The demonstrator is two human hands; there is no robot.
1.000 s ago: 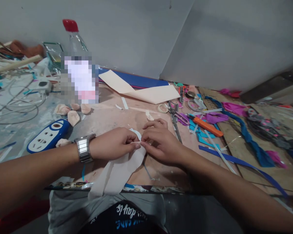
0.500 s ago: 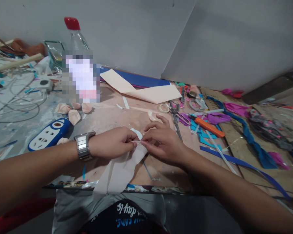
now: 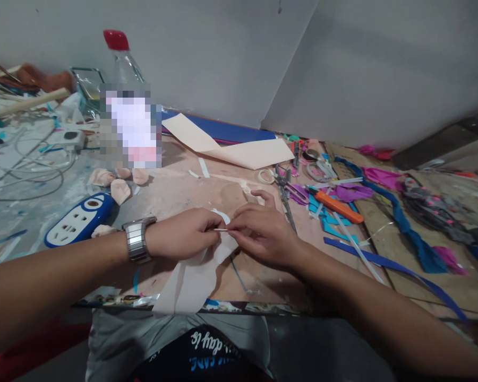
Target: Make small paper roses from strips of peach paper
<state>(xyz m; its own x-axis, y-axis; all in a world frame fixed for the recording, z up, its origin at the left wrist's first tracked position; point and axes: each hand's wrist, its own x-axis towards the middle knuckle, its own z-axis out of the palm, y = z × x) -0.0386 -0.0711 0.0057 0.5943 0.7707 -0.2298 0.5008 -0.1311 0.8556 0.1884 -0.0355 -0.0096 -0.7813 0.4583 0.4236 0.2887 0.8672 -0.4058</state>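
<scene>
My left hand, a silver watch on its wrist, pinches the top of a pale paper strip that hangs down over the table's front edge. Close beside it on the right, my right hand pinches a thin whitish stick between thumb and forefinger. The stick spans the small gap between both hands' fingertips and lies across the paper's upper end. Several small cream crumpled pieces rest to the left, above a blue and white power strip.
A folded cream sheet lies at the back, near a red-capped bottle. On the right are an orange cutter, scissors, tape rolls, blue strips and purple scraps. Cables lie at left.
Both hands keep their pinch and stay close together. The right hand's raised fingers have lowered a little and curled. The view has shifted slightly.
</scene>
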